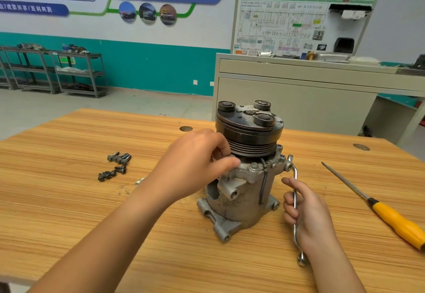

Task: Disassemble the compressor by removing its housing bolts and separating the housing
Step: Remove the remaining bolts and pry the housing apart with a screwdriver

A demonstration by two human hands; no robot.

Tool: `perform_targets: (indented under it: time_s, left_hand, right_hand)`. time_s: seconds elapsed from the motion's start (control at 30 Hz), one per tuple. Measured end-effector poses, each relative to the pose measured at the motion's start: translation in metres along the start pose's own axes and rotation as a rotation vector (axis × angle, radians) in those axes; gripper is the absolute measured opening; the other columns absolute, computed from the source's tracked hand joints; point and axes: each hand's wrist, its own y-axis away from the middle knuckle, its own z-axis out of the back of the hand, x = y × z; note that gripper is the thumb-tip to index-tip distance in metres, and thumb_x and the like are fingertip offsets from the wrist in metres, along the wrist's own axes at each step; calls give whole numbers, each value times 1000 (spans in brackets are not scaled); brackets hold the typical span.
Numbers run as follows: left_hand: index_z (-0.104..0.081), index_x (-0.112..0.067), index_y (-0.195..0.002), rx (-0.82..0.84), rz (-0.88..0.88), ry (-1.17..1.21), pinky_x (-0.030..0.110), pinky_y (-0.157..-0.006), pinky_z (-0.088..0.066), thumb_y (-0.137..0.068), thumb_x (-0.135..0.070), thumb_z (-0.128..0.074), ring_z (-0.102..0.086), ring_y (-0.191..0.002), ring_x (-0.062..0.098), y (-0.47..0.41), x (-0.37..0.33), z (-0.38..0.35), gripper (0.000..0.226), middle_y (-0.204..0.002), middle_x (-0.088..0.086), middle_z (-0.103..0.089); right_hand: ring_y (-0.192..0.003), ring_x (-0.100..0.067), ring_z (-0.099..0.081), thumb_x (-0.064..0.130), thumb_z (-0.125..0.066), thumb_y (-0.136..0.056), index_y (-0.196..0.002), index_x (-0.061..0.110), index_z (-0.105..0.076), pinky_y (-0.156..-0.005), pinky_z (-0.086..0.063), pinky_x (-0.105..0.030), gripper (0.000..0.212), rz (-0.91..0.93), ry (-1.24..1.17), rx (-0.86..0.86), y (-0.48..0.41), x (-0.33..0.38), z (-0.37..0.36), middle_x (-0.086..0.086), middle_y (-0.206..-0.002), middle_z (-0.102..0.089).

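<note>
Left hand (195, 161) had its fingers curled in under the pulley (249, 135), thumb pressed on the housing flange, so it was gripping the compressor (243, 198). That stood upright on the table (69, 200), right between both hands. Right hand (307, 214) had its fingers wrapped round a wrench (295, 174), whose top end sat at an ear on the housing just above the fingertips. Loose bolts (117, 166) lay well left of the left fingers. A screwdriver (379, 210) lay off right of the right fingers.
</note>
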Motion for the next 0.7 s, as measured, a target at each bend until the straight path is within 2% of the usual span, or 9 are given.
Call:
perform_targets:
  time_s: [0.1,0.17,0.2,0.3,0.43,0.5,0.57,0.63,0.7]
  left_hand:
    - [-53,-31,-79,-46,29,135,12,-62,-42,-75,-48,-54,-53,-74,1,3,-2,-4,17,-79,-16,-56]
    - [-57,-36,-81,-72,72,264,6,-63,-44,-80,-33,-62,-56,-76,-8,4,-3,-3,5,-81,-22,-59]
    - [-58,-38,-78,-96,88,293,4,-62,-43,-82,-25,-64,-55,-73,-11,4,-2,-4,15,-79,-23,-60]
    - [-55,-38,-74,-142,121,282,4,-55,-40,-81,-19,-65,-52,-63,-13,0,-2,-8,22,-76,-19,-60]
    - [-60,-29,-84,-172,97,244,4,-56,-37,-81,-25,-67,-49,-62,-15,2,0,-14,8,-70,-16,-57]
    - [-68,-23,-98,-108,6,178,3,-60,-37,-85,-25,-64,-51,-67,-14,3,1,-11,14,-70,-19,-56]
    - [-67,-23,-111,31,-108,96,4,-67,-39,-89,-24,-58,-53,-73,-11,0,5,-3,24,-80,-21,-58]
    - [-66,-24,-114,164,-186,37,5,-69,-39,-91,-20,-57,-53,-77,-9,-7,9,9,26,-88,-16,-60]
    - [-69,-21,-109,242,-242,-6,4,-68,-37,-90,-17,-59,-52,-75,-11,-15,12,18,22,-85,-22,-56]
  right_hand:
    - [-33,-5,-27,20,-52,-89,-94,9,-60,-32,-19,-16,15,3,-5,0,0,1,-1,4,-46,-40]
    - [-33,-5,-27,20,-52,-89,-94,9,-60,-31,-19,-16,15,3,-9,2,-1,1,-1,4,-46,-40]
    - [-33,-5,-27,20,-52,-89,-93,9,-60,-32,-19,-16,14,-3,-6,-2,-1,1,0,4,-46,-40]
    - [-33,-6,-27,20,-53,-89,-93,9,-60,-32,-19,-16,14,-9,10,6,0,1,-1,4,-45,-40]
    - [-33,-6,-27,21,-53,-89,-94,9,-61,-32,-19,-17,15,-3,15,9,-1,0,0,4,-45,-41]
    - [-33,-6,-27,21,-53,-89,-95,9,-61,-32,-19,-16,15,-7,11,10,-1,0,0,4,-45,-41]
    - [-33,-5,-27,21,-53,-89,-95,9,-61,-31,-19,-16,15,-6,9,12,-1,0,0,4,-45,-41]
    - [-33,-5,-27,21,-53,-89,-95,9,-61,-31,-19,-17,16,-6,16,10,-1,0,0,4,-45,-41]
    - [-33,-5,-27,21,-53,-89,-95,9,-61,-31,-19,-17,15,-8,21,9,-1,0,0,4,-45,-41]
